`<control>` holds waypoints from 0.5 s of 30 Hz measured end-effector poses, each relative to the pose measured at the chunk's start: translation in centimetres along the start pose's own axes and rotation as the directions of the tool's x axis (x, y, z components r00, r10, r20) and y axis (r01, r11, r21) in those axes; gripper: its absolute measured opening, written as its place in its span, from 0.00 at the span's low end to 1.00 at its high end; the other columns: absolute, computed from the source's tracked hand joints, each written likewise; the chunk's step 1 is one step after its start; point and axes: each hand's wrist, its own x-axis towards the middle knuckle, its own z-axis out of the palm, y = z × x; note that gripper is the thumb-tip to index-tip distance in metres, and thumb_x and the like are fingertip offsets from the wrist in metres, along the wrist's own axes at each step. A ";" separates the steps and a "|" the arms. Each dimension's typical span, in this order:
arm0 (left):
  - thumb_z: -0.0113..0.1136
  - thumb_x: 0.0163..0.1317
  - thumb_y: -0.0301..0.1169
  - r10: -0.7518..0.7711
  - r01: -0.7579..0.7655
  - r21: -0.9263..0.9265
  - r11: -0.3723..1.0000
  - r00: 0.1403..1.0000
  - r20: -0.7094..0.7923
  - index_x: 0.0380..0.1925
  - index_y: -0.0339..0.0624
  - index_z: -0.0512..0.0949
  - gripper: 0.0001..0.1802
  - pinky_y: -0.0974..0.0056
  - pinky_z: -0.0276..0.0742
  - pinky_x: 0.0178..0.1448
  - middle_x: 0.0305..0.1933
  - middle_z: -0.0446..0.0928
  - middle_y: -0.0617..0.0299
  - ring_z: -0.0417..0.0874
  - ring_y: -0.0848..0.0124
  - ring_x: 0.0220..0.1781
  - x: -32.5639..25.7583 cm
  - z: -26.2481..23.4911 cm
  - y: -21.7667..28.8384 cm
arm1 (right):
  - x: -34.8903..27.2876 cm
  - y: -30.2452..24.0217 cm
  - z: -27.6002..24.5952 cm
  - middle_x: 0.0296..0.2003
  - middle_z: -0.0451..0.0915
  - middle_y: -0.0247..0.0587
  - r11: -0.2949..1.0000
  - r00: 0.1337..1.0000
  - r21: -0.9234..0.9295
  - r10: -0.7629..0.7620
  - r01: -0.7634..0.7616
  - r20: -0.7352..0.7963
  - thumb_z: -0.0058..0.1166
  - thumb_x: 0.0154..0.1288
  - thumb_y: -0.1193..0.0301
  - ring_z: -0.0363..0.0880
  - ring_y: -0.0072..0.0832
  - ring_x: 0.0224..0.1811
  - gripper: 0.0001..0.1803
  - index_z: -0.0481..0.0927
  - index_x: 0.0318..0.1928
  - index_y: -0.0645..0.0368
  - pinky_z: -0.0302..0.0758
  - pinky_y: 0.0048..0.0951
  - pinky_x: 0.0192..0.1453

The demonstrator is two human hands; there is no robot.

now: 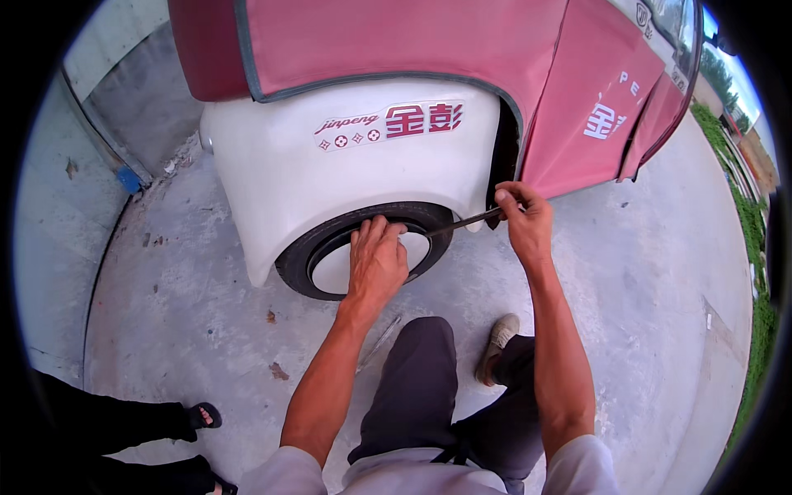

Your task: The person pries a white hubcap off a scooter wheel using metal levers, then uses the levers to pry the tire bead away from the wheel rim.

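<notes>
A white round wheel cover (pixel 332 269) sits within the black tyre (pixel 301 280), under the white fender (pixel 272 165) of a red-and-white vehicle. My left hand (pixel 379 257) lies over the upper part of the cover, its fingers stretched toward the rim and its thumb pointing right. Off to the right, my right hand (pixel 525 216) is closed on the end of a thin dark bar (pixel 464 223). The bar slants down leftward to the right side of the wheel; its far tip meets the rim area near my left thumb. Exactly how the tip sits there is too small to tell.
Above the fender hangs a red fabric cover (pixel 396 41) with grey edging. Another person's dark-clad legs and sandalled foot (pixel 205 415) are at lower left. A metal wall panel (pixel 62 223) stands on the left. Dry leaves (pixel 279 371) lie on the concrete floor (pixel 652 330); grass borders the right.
</notes>
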 end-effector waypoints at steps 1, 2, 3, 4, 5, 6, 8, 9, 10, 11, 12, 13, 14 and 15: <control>0.55 0.64 0.21 -0.009 0.009 -0.001 1.000 1.000 0.005 0.46 0.36 0.83 0.12 0.48 0.69 0.59 0.44 0.76 0.51 0.76 0.51 0.53 0.0 0.0 0.3 | 0.3 0.7 0.1 0.29 0.83 0.35 0.966 0.988 0.216 0.152 -0.141 -0.035 0.60 0.74 0.70 0.77 0.21 0.30 0.09 0.87 0.42 0.64 0.73 0.25 0.38; 0.55 0.65 0.22 -0.017 0.017 -0.002 1.000 1.000 0.010 0.46 0.36 0.83 0.12 0.48 0.69 0.59 0.45 0.76 0.51 0.76 0.51 0.53 0.1 0.1 0.5 | 0.8 1.4 0.1 0.28 0.82 0.32 0.959 0.985 0.245 0.162 -0.142 -0.066 0.58 0.77 0.67 0.76 0.18 0.30 0.13 0.86 0.43 0.65 0.71 0.22 0.37; 0.55 0.65 0.22 -0.019 0.019 0.011 1.000 1.000 0.018 0.46 0.36 0.83 0.12 0.48 0.69 0.59 0.45 0.76 0.51 0.76 0.51 0.53 0.1 0.2 0.8 | 1.4 1.6 0.3 0.28 0.82 0.32 0.955 0.983 0.257 0.171 -0.150 -0.062 0.58 0.77 0.67 0.76 0.18 0.30 0.13 0.86 0.43 0.65 0.71 0.22 0.37; 0.56 0.65 0.23 -0.024 0.024 0.009 1.000 1.000 0.009 0.46 0.35 0.83 0.11 0.48 0.69 0.59 0.44 0.76 0.51 0.76 0.51 0.52 0.0 0.1 0.8 | 2.0 1.2 1.3 0.28 0.82 0.33 0.881 0.973 0.434 0.227 -0.189 -0.036 0.57 0.78 0.64 0.75 0.19 0.29 0.15 0.86 0.44 0.65 0.71 0.23 0.37; 0.57 0.66 0.23 -0.028 0.028 0.005 1.000 1.000 -0.001 0.46 0.35 0.83 0.11 0.48 0.69 0.59 0.44 0.76 0.51 0.76 0.51 0.52 -0.1 0.1 0.8 | 2.2 0.6 2.2 0.29 0.82 0.33 0.774 0.961 0.593 0.278 -0.221 -0.004 0.55 0.79 0.62 0.75 0.19 0.28 0.17 0.86 0.44 0.66 0.71 0.24 0.37; 0.57 0.66 0.23 -0.026 0.026 0.026 0.999 1.000 -0.008 0.46 0.35 0.83 0.11 0.48 0.69 0.59 0.44 0.76 0.51 0.76 0.51 0.52 0.2 -0.4 0.6 | 2.2 -0.5 3.5 0.27 0.80 0.33 0.786 0.953 0.564 0.304 -0.253 0.004 0.50 0.81 0.59 0.74 0.21 0.27 0.21 0.84 0.44 0.66 0.71 0.26 0.36; 0.58 0.66 0.22 -0.048 0.048 0.003 0.999 0.999 0.002 0.45 0.35 0.83 0.10 0.48 0.70 0.58 0.43 0.77 0.51 0.76 0.51 0.50 0.0 -0.6 0.5 | 1.9 -1.3 4.5 0.25 0.78 0.33 0.703 0.946 0.659 0.320 -0.269 0.045 0.48 0.82 0.58 0.72 0.22 0.26 0.22 0.83 0.41 0.66 0.70 0.27 0.35; 0.58 0.66 0.22 -0.053 0.053 0.011 0.999 0.999 0.001 0.45 0.35 0.83 0.10 0.48 0.70 0.58 0.43 0.77 0.51 0.76 0.51 0.50 0.1 -0.6 0.5 | 1.7 -1.7 4.8 0.24 0.75 0.32 0.621 0.941 0.732 0.331 -0.278 0.077 0.46 0.83 0.58 0.71 0.23 0.25 0.23 0.82 0.38 0.66 0.68 0.28 0.34; 0.58 0.65 0.20 -0.051 0.051 0.001 0.999 0.999 -0.002 0.45 0.35 0.84 0.10 0.49 0.70 0.58 0.42 0.77 0.51 0.77 0.50 0.50 0.1 -0.6 0.5 | 1.5 -2.2 5.1 0.20 0.67 0.30 0.488 0.937 0.811 0.286 -0.323 0.200 0.43 0.84 0.57 0.66 0.23 0.22 0.25 0.78 0.34 0.65 0.65 0.28 0.31; 0.57 0.65 0.18 -0.048 0.048 -0.010 0.999 0.999 -0.005 0.44 0.35 0.84 0.11 0.49 0.71 0.58 0.42 0.77 0.51 0.77 0.50 0.49 0.2 -0.5 0.4 | 1.4 -2.7 5.8 0.17 0.61 0.28 0.446 0.926 0.816 0.255 -0.367 0.278 0.46 0.83 0.55 0.59 0.21 0.19 0.26 0.75 0.29 0.62 0.62 0.27 0.29; 0.57 0.65 0.18 -0.052 0.052 -0.001 0.999 0.999 -0.002 0.44 0.35 0.84 0.11 0.49 0.71 0.58 0.42 0.77 0.51 0.77 0.50 0.49 0.3 -0.4 0.4 | 1.4 -3.0 6.3 0.17 0.60 0.27 0.489 0.942 0.806 0.211 -0.333 0.261 0.48 0.82 0.54 0.56 0.20 0.18 0.27 0.75 0.28 0.61 0.61 0.27 0.28; 0.56 0.64 0.17 -0.030 0.029 -0.005 1.000 0.999 -0.013 0.43 0.35 0.84 0.11 0.50 0.71 0.57 0.41 0.78 0.51 0.77 0.50 0.49 0.4 -0.1 0.3 | 1.4 -3.3 6.5 0.16 0.58 0.26 0.529 0.955 0.795 0.168 -0.296 0.244 0.49 0.82 0.53 0.54 0.19 0.17 0.27 0.74 0.27 0.61 0.60 0.26 0.27; 0.56 0.64 0.16 -0.006 0.006 -0.010 1.000 1.000 -0.023 0.43 0.35 0.84 0.11 0.50 0.72 0.56 0.40 0.78 0.51 0.78 0.51 0.49 0.5 0.1 0.3 | 1.4 -3.5 6.5 0.16 0.58 0.26 0.522 0.954 0.799 0.170 -0.300 0.246 0.49 0.82 0.53 0.54 0.19 0.17 0.27 0.74 0.27 0.61 0.60 0.26 0.27; 0.56 0.64 0.16 -0.007 0.007 0.000 1.000 1.000 -0.014 0.43 0.35 0.84 0.11 0.50 0.72 0.56 0.40 0.78 0.51 0.78 0.51 0.49 0.5 0.0 0.2 | 1.2 -3.6 6.6 0.17 0.57 0.25 0.540 0.958 0.792 0.175 -0.285 0.226 0.47 0.83 0.53 0.53 0.19 0.17 0.27 0.73 0.27 0.59 0.61 0.27 0.28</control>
